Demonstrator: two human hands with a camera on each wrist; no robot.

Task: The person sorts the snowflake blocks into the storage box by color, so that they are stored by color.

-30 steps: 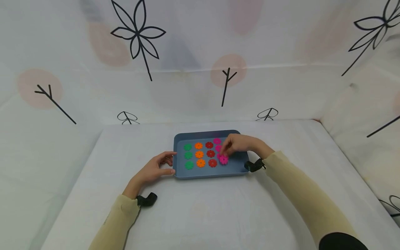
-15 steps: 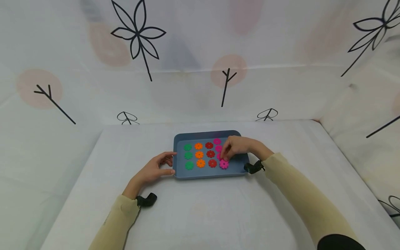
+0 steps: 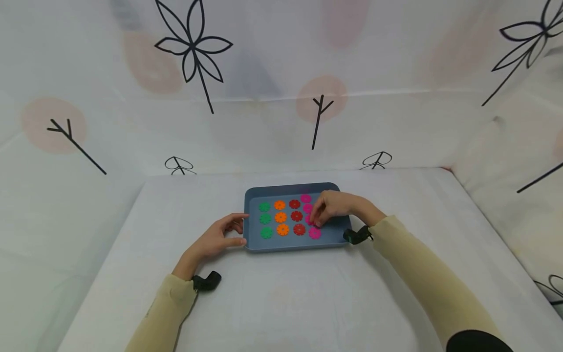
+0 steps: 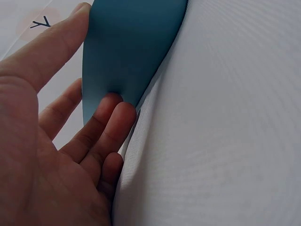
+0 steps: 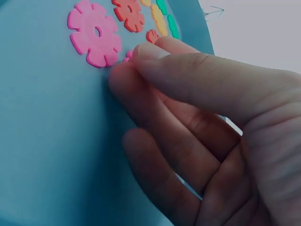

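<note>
A shallow blue-grey tray [image 3: 338,232] holds flower-shaped plastic pieces in green [image 3: 266,218], orange [image 3: 280,217], red [image 3: 296,216] and pink columns. At its left side, my left hand [image 3: 216,238] rests its loosely bent fingers and thumb against the outer wall and rim. Over the right part, my right hand [image 3: 335,204] is bent downward, thumb and index fingertips together, with no piece showing between them in the right wrist view. Those fingertips are right beside the nearest pink flower piece [image 5: 96,33], which lies flat. Part of another pink flower piece [image 5: 128,57] peeks out behind the thumb.
A white cloth [image 3: 281,298] covers the table under the tray. Behind stands a pale backdrop [image 3: 264,132] with black plant drawings and pink spots. Each wrist wears a black camera mount, the left mount [image 3: 206,281] low over the cloth, the right mount [image 3: 357,234] by the tray's right rim.
The nearest pink flower piece has come down slightly toward the tray's near side and now lies flat. My right hand moved a little with it. The left hand stays put.
</note>
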